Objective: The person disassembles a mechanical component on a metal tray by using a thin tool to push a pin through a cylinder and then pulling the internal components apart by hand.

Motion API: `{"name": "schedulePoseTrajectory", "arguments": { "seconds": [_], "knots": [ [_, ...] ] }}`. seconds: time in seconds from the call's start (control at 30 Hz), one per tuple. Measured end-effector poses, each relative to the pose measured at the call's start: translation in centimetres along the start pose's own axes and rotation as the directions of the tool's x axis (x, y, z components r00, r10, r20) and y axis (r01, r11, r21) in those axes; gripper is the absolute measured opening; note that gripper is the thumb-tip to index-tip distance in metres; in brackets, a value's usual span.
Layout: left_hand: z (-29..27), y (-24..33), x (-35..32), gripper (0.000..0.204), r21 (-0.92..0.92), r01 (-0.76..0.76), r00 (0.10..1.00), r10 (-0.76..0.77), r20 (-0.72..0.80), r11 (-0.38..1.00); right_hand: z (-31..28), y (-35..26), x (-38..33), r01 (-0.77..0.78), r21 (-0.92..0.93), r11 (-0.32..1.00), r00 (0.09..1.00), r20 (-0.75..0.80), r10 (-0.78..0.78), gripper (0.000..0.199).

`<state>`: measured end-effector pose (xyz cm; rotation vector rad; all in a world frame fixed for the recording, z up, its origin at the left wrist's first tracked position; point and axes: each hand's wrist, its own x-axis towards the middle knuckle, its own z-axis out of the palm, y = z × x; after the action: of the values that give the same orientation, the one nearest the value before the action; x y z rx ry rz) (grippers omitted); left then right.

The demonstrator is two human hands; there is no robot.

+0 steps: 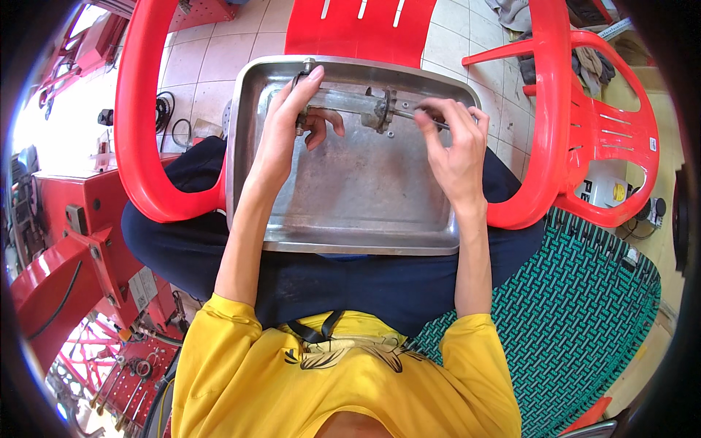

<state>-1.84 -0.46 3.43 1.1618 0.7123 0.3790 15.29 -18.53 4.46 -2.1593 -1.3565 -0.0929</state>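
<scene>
Near the tray's (365, 190) far edge, the cylinder (345, 101) ran left to right, roughly along that edge; the left hand (288, 106), fingers curled, gripped its left end, while the right hand (458, 139) pinched the rod (405, 114) protruding rightward.

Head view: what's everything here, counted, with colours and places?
Metal tray: 1, silver, upper centre
Cylindrical metal part: 1, grey, over tray
Thin metal rod: 1, grey, over tray
Slotted plastic panel: 1, red, top
Plastic armrests: 2, red, beside tray
Plastic chair: 1, red, right
Woven surface: 1, green, lower right
Machinery: uncounted, red, left
Floor tiles: many, pale, top
Shirt: 1, yellow, bottom
Trousers: 1 pair, navy, under tray
Hands: 2, bare, over tray
</scene>
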Motion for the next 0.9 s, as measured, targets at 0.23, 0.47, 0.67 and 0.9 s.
{"name": "schedulePoseTrajectory", "arguments": {
  "seconds": [0.23, 0.47, 0.67, 0.9],
  "knots": [
    [0.3, 0.5, -0.1, 0.045, -0.031, 0.001, 1.000, -0.001, -0.001, 1.000, 0.3, 0.2, -0.1, 0.008, -0.004, 1.000, 1.000, 0.005, -0.008, 0.016],
    [0.1, 0.3, 0.0, 0.044, -0.034, 0.004, 1.000, -0.004, 0.000, 0.999, 0.1, 0.3, -0.2, 0.013, -0.036, 0.999, 0.998, 0.059, -0.011, 0.016],
    [-0.2, 0.1, 0.1, 0.044, -0.001, -0.015, 1.000, 0.015, 0.021, 1.000, -0.1, -0.1, -0.1, -0.022, 0.054, 0.998, 0.999, 0.045, 0.019, 0.019],
    [0.1, 0.3, -0.2, 0.045, -0.026, -0.002, 1.000, 0.002, -0.001, 1.000, 0.1, -0.6, -0.1, -0.058, 0.115, 0.992, 0.998, 0.001, 0.059, 0.023]
  ]
}}
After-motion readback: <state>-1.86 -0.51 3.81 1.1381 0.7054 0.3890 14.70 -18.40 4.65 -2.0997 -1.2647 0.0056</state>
